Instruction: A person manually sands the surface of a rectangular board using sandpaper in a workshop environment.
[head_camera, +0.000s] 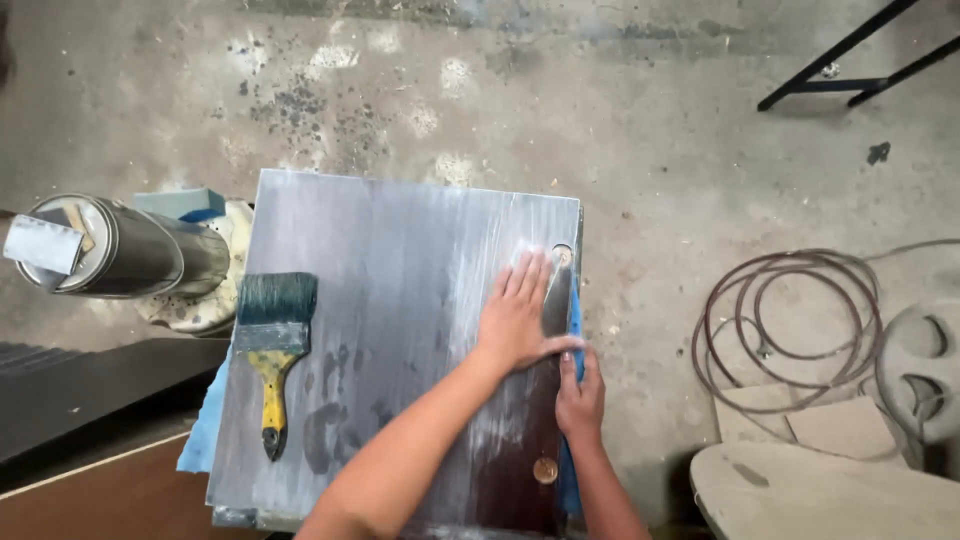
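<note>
Both hands (520, 320) (580, 395) press grey board (390, 300); yellow-handled brush (272, 350) beside.

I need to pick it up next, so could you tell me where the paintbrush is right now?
In the head view, the paintbrush lies on the left part of the grey board, bristles pointing away, clear of both hands and right of the metal can.

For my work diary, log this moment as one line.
left hand: flat on panel | right hand: at panel edge, on blue cloth | brush: lying on panel, untouched | can: left of panel
</note>
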